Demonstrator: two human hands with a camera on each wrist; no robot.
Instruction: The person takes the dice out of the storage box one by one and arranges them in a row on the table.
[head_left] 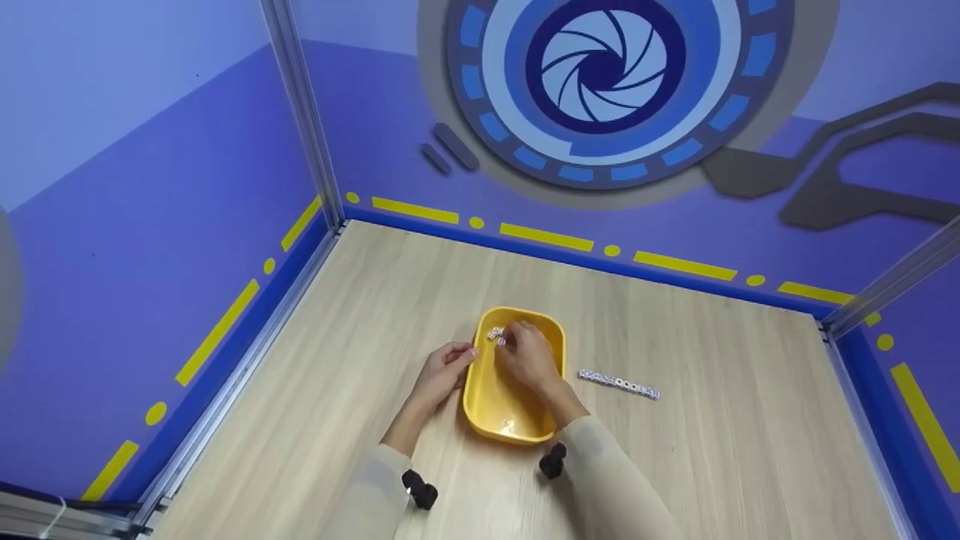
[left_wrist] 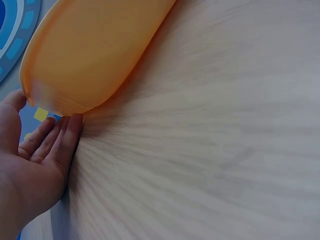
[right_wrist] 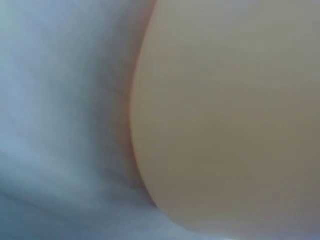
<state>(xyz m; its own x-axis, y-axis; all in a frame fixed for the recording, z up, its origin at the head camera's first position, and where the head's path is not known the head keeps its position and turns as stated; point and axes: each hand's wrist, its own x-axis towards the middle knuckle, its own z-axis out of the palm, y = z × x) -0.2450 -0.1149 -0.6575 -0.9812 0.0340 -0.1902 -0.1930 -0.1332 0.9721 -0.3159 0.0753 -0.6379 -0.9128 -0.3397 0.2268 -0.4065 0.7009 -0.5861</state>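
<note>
A yellow plastic bin [head_left: 517,399] stands on the table. My left hand [head_left: 442,373] holds it at its left side, the thumb at the rim. In the left wrist view, the fingertips of the left hand [left_wrist: 42,165] rest against the bin's outer wall [left_wrist: 95,60]. Inside the bin, my right hand [head_left: 529,356] reaches down to its far end with bent fingers, right at several small white cubes [head_left: 495,334] with dark marks. I cannot tell whether those fingers hold a cube. The right wrist view is blurred and filled largely by the bin's yellow-orange wall [right_wrist: 225,115].
To the right of the bin, a straight row of small white marked cubes [head_left: 619,384] lies on the wooden table [head_left: 720,420]. Printed blue wall panels [head_left: 375,127] and metal posts [head_left: 300,105] enclose the table at the back and sides.
</note>
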